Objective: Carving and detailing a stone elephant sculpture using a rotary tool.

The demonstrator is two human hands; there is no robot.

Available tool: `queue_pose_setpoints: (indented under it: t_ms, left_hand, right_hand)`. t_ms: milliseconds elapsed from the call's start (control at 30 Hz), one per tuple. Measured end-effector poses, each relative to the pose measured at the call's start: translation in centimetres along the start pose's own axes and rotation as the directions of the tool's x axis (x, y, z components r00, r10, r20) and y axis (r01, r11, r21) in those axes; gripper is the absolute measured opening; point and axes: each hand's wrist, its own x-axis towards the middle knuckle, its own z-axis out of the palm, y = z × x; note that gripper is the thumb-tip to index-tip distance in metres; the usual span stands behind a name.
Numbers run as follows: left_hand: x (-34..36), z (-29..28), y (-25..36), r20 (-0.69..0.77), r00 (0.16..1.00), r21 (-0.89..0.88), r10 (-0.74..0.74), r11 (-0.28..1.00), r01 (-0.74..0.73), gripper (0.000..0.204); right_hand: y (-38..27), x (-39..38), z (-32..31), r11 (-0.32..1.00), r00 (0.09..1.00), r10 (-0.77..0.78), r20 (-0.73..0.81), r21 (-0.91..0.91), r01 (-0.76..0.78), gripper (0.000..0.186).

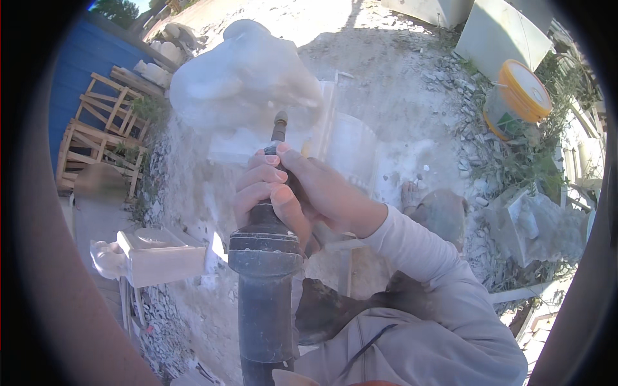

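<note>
A dark, dusty die grinder (262, 302) runs upward from the lower edge, its body near upright in the picture. My right hand (328, 196), in a pale sleeve from the right, is closed around the narrow front part. Fingers of my left hand (257, 186) appear wrapped there too; the hands overlap, and that forearm is mostly hidden. A short rounded burr (280, 119) sticks out beyond my fingers. It lies in front of the lower part of a large, smooth white stone carving (238, 80); contact between them cannot be made out.
To the left, a small white carved piece (164, 257) sits on a stand, with wooden crates (103, 128) behind. An orange-rimmed bucket (515, 96) stands right, near pale slabs (502, 35). Stone chips, weeds and a crumpled plastic sheet (537, 225) lie along that side. White dust coats the ground.
</note>
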Motion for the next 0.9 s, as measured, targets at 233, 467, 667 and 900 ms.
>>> queue_pose_setpoints:
  t_ms: [233, 467, 667, 900]
  left_hand:
    - [0.0, 0.1, -1.4, -0.004, 0.999, 0.118, 0.041, 0.992, -0.04, 0.025]
    - [0.6, 0.7, -1.3, -0.064, 0.996, 0.1, 0.054, 0.994, -0.048, 0.019]
    - [1.0, 0.5, -1.4, -0.027, 0.997, 0.058, 0.072, 0.996, -0.07, 0.021]
    - [0.9, 0.7, -1.7, -0.032, 0.994, 0.036, 0.102, 0.994, -0.101, 0.022]
  right_hand:
    - [-0.1, 1.8, -1.2, 0.997, 0.998, 0.031, 0.054, -0.068, -0.028, 0.049]
    - [-0.5, 2.2, -0.8, 0.999, 1.0, 0.011, 0.024, -0.046, -0.01, 0.048]
    - [-0.3, 2.7, -0.9, 1.0, 1.0, -0.01, 0.002, -0.011, 0.01, 0.048]
    - [-0.1, 2.7, -0.9, 0.994, 0.993, -0.09, 0.079, 0.064, 0.085, 0.044]
